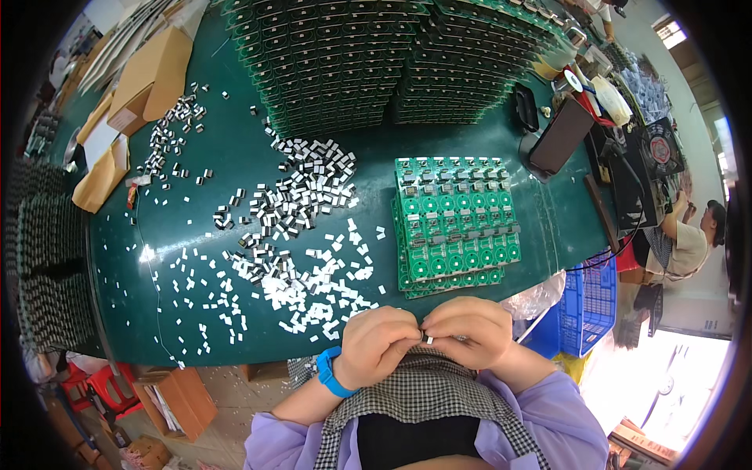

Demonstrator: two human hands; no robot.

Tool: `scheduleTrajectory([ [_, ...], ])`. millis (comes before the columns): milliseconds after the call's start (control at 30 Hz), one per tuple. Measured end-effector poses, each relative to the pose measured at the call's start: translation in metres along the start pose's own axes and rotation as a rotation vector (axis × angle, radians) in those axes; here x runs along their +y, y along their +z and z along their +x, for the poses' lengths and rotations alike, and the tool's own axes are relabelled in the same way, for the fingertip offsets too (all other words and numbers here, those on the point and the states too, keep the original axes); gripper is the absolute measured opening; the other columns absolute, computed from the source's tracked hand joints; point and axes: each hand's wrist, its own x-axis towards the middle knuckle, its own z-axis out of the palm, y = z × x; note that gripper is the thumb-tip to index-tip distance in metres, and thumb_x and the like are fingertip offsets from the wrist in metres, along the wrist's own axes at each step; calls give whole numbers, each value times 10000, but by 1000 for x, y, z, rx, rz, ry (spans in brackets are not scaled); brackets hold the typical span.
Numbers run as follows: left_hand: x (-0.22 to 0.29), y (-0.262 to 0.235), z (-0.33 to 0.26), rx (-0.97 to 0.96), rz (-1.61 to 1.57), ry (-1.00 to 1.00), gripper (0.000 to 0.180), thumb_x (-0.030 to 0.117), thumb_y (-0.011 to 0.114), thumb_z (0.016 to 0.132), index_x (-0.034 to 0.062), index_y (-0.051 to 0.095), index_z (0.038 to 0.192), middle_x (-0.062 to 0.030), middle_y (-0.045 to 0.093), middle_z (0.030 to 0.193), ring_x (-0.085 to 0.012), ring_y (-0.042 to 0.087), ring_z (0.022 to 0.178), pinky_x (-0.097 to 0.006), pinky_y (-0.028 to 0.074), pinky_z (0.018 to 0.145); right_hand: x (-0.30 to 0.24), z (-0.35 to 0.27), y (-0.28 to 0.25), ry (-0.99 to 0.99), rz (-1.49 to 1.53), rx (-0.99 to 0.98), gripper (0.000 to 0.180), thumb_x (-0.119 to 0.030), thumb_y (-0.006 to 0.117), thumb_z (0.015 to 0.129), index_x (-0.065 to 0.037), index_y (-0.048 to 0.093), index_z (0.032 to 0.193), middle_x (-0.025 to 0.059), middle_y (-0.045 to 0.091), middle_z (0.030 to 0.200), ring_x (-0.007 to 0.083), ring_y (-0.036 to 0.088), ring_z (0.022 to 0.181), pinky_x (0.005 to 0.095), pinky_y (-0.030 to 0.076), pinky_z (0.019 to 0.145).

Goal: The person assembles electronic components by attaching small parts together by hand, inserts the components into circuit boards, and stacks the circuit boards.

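My left hand [378, 343], with a blue band at its wrist, and my right hand [472, 330] meet at the table's near edge, in front of my checked apron. Both are closed, fingertips pinched together. Between them shows a tiny white piece [429, 340], mostly hidden by my fingers; a dark bit sits beside it. Just beyond my hands lies a stack of green circuit boards [462, 223], with rows of small mounted components. To the left spreads a heap of small silver-and-black components [301, 184], with loose white pieces [321, 294] scattered nearer me.
Tall stacks of circuit boards [321, 70] stand at the back. A cardboard box [153, 78] is at far left, and a phone-like dark panel [562, 137] leans at right. A blue crate [587, 301] sits beyond the right edge. Another person [689, 243] works at far right.
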Motion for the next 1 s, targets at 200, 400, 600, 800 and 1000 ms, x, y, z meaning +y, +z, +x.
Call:
scheduleTrajectory([
  [200, -1, -4, 3, 6, 182, 104, 229, 3, 726, 695, 36, 638, 904, -93, 655, 844, -225, 639, 679, -296, 492, 547, 2, -2, 1, -39, -94, 24, 198, 1, 759, 682, 6, 668, 857, 122, 680, 850, 207, 677, 709, 282, 554, 590],
  [400, 1, -7, -1, 7, 277, 123, 253, -23, 734, 669, 34, 662, 904, -100, 678, 857, -233, 661, 711, -306, 524, 589, 7, 0, 1, -127, -137, 5, 221, 5, 764, 645, 13, 668, 844, 118, 665, 869, 218, 675, 746, 291, 557, 595],
  [600, -1, -10, -1, 30, 289, 120, 238, -15, 737, 669, 51, 665, 886, -81, 681, 859, -224, 664, 716, -297, 526, 594, 9, -1, 6, -117, -136, 19, 233, 15, 761, 633, 18, 666, 846, 111, 650, 862, 226, 663, 758, 305, 561, 620],
  [800, -6, -16, -5, -22, 290, 179, 262, -8, 731, 642, 71, 660, 881, -72, 676, 859, -230, 656, 718, -302, 523, 596, 9, 1, 6, -60, -41, -29, 234, 8, 767, 638, 8, 664, 848, 106, 649, 861, 228, 659, 749, 309, 556, 619],
  [1000, -6, -14, -2, -34, 239, 193, 261, 0, 727, 618, 69, 656, 860, -76, 671, 859, -238, 643, 697, -315, 515, 590, 10, 5, 2, -107, -4, -80, 240, -9, 773, 642, -2, 661, 855, 92, 638, 841, 226, 649, 727, 305, 540, 597],
])
